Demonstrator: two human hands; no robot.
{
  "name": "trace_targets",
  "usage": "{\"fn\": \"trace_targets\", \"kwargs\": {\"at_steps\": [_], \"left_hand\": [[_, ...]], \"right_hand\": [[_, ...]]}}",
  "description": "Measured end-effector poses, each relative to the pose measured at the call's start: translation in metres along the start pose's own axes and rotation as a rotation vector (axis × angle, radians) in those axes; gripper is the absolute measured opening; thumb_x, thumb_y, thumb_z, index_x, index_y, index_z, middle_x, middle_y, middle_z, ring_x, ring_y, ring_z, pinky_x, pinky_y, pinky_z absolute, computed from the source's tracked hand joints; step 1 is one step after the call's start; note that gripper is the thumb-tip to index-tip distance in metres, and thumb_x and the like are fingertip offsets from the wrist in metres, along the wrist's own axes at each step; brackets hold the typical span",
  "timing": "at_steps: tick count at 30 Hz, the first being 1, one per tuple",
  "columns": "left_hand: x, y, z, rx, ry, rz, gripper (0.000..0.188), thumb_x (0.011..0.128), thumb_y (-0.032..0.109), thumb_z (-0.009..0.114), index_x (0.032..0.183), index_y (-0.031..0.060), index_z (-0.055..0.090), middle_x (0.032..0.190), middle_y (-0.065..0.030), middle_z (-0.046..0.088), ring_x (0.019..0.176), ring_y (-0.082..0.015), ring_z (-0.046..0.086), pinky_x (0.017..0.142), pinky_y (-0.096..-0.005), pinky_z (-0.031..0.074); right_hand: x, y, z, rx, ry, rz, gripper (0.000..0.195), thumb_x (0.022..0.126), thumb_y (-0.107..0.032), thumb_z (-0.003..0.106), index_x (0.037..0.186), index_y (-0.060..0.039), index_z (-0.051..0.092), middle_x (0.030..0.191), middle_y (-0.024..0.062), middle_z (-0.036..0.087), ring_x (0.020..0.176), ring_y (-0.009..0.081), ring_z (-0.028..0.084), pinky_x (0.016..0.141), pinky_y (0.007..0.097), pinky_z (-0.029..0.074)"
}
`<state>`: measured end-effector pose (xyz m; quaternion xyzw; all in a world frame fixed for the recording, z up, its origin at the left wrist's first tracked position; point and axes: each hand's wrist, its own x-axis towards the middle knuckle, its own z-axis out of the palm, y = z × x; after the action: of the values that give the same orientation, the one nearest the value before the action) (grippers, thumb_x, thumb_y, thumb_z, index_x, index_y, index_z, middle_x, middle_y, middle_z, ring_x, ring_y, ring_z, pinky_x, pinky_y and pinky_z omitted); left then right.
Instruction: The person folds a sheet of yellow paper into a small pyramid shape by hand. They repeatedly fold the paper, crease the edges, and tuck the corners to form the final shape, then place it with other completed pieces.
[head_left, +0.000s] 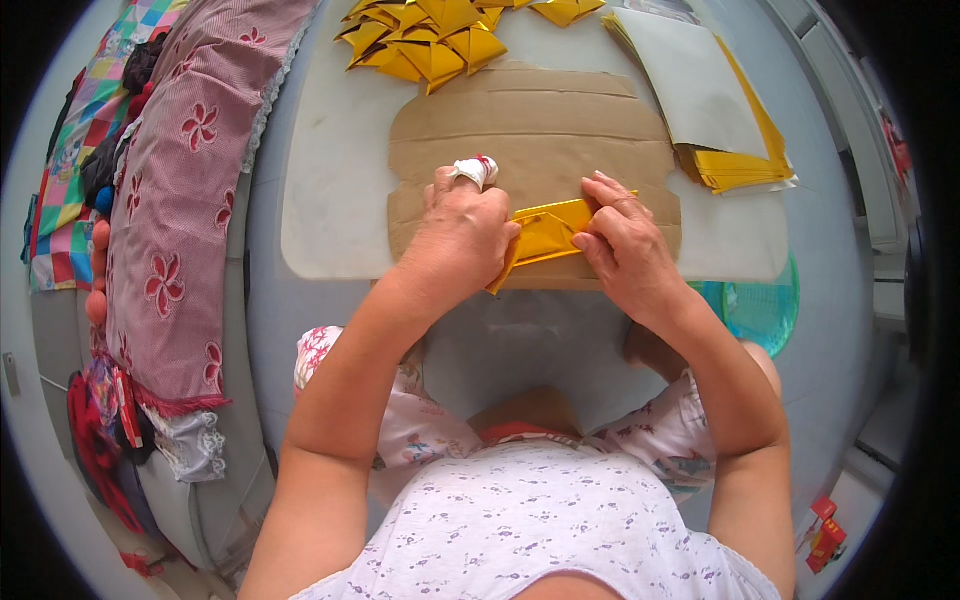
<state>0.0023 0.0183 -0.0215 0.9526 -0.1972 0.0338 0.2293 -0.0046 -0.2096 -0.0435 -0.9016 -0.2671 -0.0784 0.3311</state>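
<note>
Between my two hands is a folded strip of gold foil paper (551, 231), creased lengthwise and slightly tilted. My left hand (469, 225) grips its left end, where a flap sticks out below the fingers. A white wrapping tied with red thread (478, 170) covers one fingertip of that hand. At the right end, my right hand (622, 236) holds the strip with thumb and fingers. Both hands work above the near part of a flattened brown cardboard sheet (525, 120). The fingers hide both ends of the strip.
The cardboard lies on a white table (330, 187). Several folded gold foil pieces (427, 45) are heaped at the far side. A stack of gold paper sheets (697, 90), white side up, lies at far right. Left stands a sofa with a pink cover (187, 165); a green basket (761, 307) is below right.
</note>
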Motion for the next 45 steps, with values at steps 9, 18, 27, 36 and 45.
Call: {"fn": "trace_targets", "kwargs": {"at_steps": [9, 18, 27, 36, 45], "left_hand": [[0.002, 0.002, 0.002, -0.018, -0.064, -0.092, 0.019, 0.082, 0.012, 0.069, 0.085, -0.0046, 0.061, 0.127, -0.0301, 0.050, 0.115, -0.0407, 0.042, 0.100, -0.0489, 0.034], [0.006, -0.001, 0.003, -0.019, -0.095, -0.131, 0.018, 0.083, 0.011, 0.068, 0.085, -0.0054, 0.061, 0.125, -0.0289, 0.050, 0.115, -0.0400, 0.041, 0.100, -0.0486, 0.032], [0.006, -0.001, 0.004, -0.008, -0.058, -0.123, 0.017, 0.084, 0.010, 0.066, 0.084, -0.0062, 0.062, 0.117, -0.0289, 0.055, 0.113, -0.0396, 0.043, 0.098, -0.0461, 0.034], [0.006, 0.000, 0.002, -0.010, -0.054, -0.132, 0.016, 0.084, 0.009, 0.066, 0.084, -0.0063, 0.062, 0.117, -0.0282, 0.054, 0.110, -0.0384, 0.044, 0.097, -0.0460, 0.034], [0.004, -0.004, 0.007, 0.043, 0.026, -0.073, 0.013, 0.084, 0.012, 0.066, 0.084, -0.0010, 0.062, 0.100, -0.0273, 0.059, 0.106, -0.0427, 0.047, 0.092, -0.0483, 0.036]], "right_hand": [[0.004, -0.005, -0.001, -0.022, -0.006, 0.036, 0.013, 0.082, -0.002, 0.066, 0.087, 0.0038, 0.055, 0.128, 0.0258, 0.055, 0.128, 0.0414, 0.047, 0.104, 0.0480, 0.038], [0.006, -0.007, 0.000, -0.042, -0.004, 0.063, 0.014, 0.082, -0.004, 0.067, 0.084, 0.0036, 0.055, 0.128, 0.0254, 0.055, 0.129, 0.0402, 0.047, 0.103, 0.0471, 0.037], [0.007, -0.009, 0.000, -0.051, 0.000, 0.087, 0.013, 0.082, -0.004, 0.067, 0.082, 0.0032, 0.057, 0.128, 0.0235, 0.055, 0.128, 0.0391, 0.047, 0.102, 0.0473, 0.038], [0.009, -0.012, 0.000, -0.074, -0.007, 0.104, 0.011, 0.081, -0.003, 0.067, 0.082, 0.0025, 0.058, 0.128, 0.0225, 0.055, 0.128, 0.0386, 0.047, 0.101, 0.0469, 0.038], [0.008, -0.012, 0.001, -0.071, -0.004, 0.102, 0.011, 0.081, -0.003, 0.068, 0.081, 0.0017, 0.057, 0.128, 0.0229, 0.055, 0.128, 0.0388, 0.047, 0.102, 0.0469, 0.038]]}}
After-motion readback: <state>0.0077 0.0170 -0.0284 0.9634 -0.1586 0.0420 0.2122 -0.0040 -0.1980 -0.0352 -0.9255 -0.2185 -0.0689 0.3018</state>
